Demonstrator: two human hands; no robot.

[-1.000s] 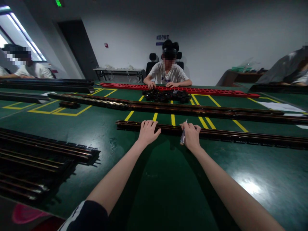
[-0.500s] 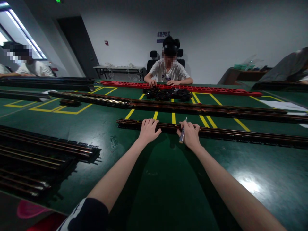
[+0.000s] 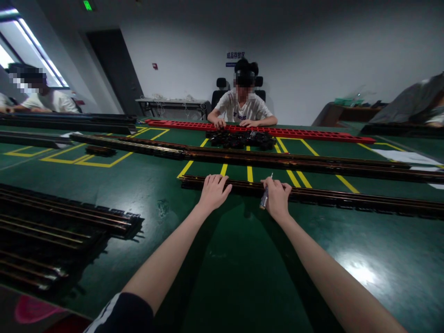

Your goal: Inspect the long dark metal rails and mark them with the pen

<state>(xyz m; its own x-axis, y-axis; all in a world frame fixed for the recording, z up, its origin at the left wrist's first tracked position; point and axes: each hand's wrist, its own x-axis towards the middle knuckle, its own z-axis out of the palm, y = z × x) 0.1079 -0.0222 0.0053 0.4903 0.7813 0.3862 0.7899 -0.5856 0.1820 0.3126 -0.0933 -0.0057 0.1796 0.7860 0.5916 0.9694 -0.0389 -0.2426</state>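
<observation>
A long dark rail (image 3: 329, 196) with thin copper-coloured strips lies across the green table (image 3: 222, 277) in front of me. Near its left end, my left hand (image 3: 214, 190) rests on it, with the fingers over the top and the thumb out to the right. Farther right, my right hand (image 3: 276, 195) is closed around a small screwdriver-like tool (image 3: 264, 199), its thin tip pointing up and away, while the fingers touch the same rail.
Beyond lies another long dark rail (image 3: 243, 155), then black parts (image 3: 243, 138) and a red slotted strip (image 3: 312, 133). A person (image 3: 243, 108) sits opposite, hands at the strip. Stacked rails (image 3: 69, 212) fill the near left. White papers (image 3: 409, 156) lie at right.
The near rail has slid to the right, its left end now closer to my left hand. My right hand has shifted slightly right with the tool. The view has tilted a little.
</observation>
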